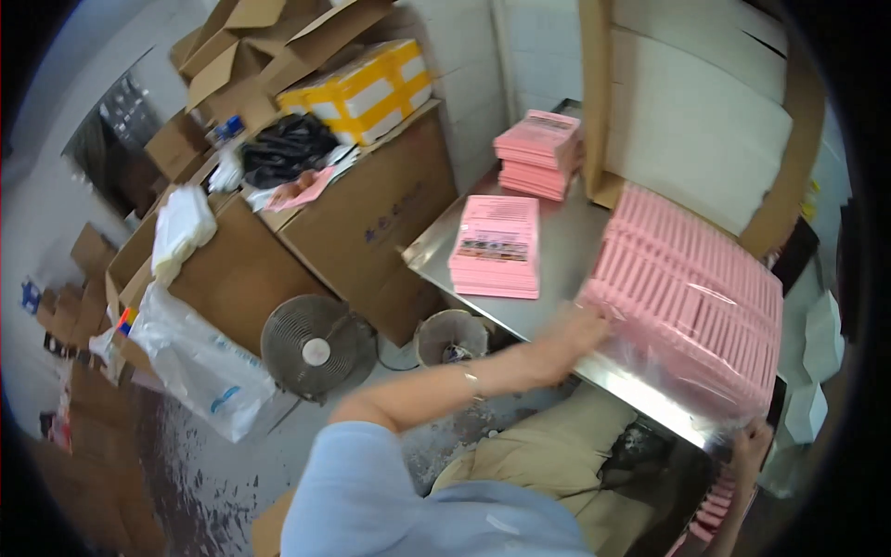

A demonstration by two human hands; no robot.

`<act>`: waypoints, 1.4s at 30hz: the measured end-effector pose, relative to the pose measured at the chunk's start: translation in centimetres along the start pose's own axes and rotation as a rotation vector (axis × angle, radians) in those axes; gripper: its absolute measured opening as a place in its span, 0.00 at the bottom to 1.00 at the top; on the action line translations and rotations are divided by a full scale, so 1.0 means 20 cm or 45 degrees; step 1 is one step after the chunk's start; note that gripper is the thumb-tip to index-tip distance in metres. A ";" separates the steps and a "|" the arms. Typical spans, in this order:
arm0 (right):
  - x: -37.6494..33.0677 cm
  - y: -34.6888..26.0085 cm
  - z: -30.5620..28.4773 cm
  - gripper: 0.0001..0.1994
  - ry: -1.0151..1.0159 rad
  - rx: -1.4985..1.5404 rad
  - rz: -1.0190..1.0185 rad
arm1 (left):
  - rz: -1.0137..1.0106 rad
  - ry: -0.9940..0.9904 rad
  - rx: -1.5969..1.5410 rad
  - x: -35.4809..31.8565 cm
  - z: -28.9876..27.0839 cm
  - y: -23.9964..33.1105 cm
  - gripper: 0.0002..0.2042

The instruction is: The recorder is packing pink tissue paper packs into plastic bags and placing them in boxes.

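A broad block of pink packets (691,292) is seen on the right part of the metal surface (436,249), reaching close to its near edge and near right corner. The packets are set on edge in several long, tightly packed rows, so that mostly thin pink edges are shown, and clear plastic film (654,351) is spread over the near side, wrinkled and shiny where light is caught. The left hand (583,332) is held at the block's near left corner, against the film; its fingers are blurred, and whether the film is gripped cannot be told. By the right hand (752,447), at the near right corner, the film's edge is held in curled fingers. Toward the left corner of the surface, a neat stack of pink printed leaflets (497,249) is placed flat, well apart from both hands. Another, taller pink pile (540,153) is set near the far edge, its upper part slightly skewed over the lower. Beyond the block, a cardboard carton (599,93) with a white lining (696,121) is stood open.
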State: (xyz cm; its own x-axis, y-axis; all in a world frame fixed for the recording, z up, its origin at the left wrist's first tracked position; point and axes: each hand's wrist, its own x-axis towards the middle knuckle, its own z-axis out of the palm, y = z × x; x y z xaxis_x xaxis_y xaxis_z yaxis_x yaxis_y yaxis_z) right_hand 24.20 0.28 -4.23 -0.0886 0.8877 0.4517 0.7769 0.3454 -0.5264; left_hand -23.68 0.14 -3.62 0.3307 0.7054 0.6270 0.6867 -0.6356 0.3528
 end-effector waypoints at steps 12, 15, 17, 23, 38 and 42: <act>1.03 -0.38 -0.78 0.08 0.444 -0.471 -0.203 | -0.502 0.030 -0.865 1.22 -0.84 -0.03 0.08; 0.95 -0.67 -0.64 0.09 0.681 -0.768 -0.429 | -0.574 -0.002 -0.950 1.23 -0.82 0.01 0.13; 0.94 -0.97 -0.61 0.13 0.287 -0.738 -0.516 | -0.547 -0.063 -0.837 1.24 -0.83 0.04 0.14; 0.97 -1.40 -0.45 0.29 -0.468 -0.237 -0.306 | -0.441 -0.012 -0.426 1.31 -0.74 -0.03 0.14; 0.84 -1.21 -0.12 0.03 0.286 -0.329 -0.817 | 0.429 0.451 -0.859 0.90 -0.56 0.12 0.18; 0.67 -1.13 0.12 0.03 1.338 -0.182 -0.999 | 0.747 -0.182 -1.348 1.29 0.27 0.57 0.17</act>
State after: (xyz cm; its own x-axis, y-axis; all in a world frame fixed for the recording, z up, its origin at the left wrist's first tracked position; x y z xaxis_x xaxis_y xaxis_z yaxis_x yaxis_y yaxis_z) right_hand 3.95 5.11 12.13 -0.0703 -0.2128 0.9746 0.8057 0.5639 0.1812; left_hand -3.83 12.78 12.93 0.5274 0.2111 0.8230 -0.4363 -0.7639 0.4755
